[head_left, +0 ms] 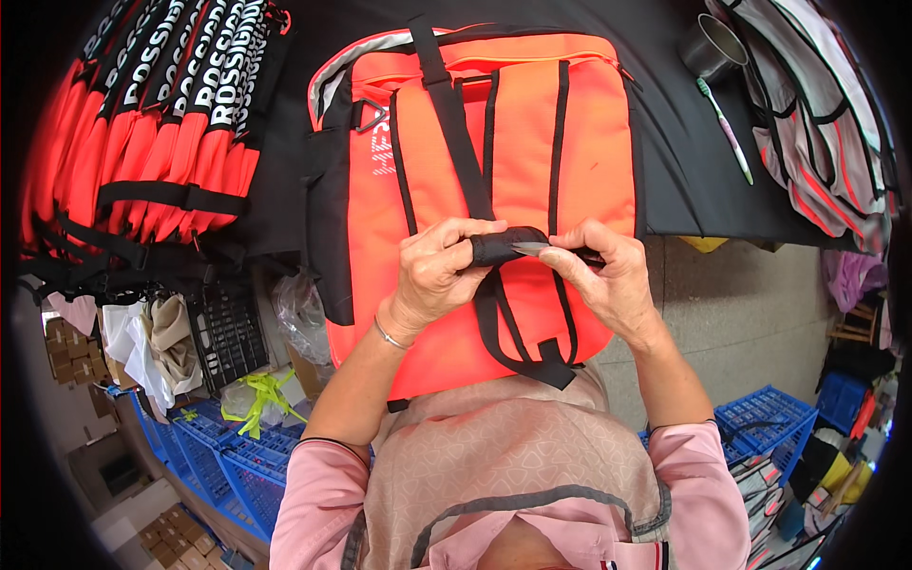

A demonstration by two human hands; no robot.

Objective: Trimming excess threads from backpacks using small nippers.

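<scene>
A bright orange-red backpack (594, 142) with black trim lies on the black-covered table and slopes down to my lap, its back panel and shoulder straps facing up. My left hand (432, 271) pinches a short, wide black strap piece (492, 247) and raises it off the panel. From the closed fingers of my right hand (608, 275) come the pointed metal blades of what look like thread snips (532, 249); the tips touch or nearly touch that strap piece. Most of the tool is hidden in my palm. A long black webbing strap (461, 142) runs down the backpack beneath my hands.
Stacked orange and black straps (180, 142) fill the table's left. Toward the right stand a metal cup (714, 49), a toothbrush (726, 131) and grey fabric pieces (817, 123). Blue plastic crates (765, 418) sit below on both sides, with clear plastic bags (302, 313) at the left.
</scene>
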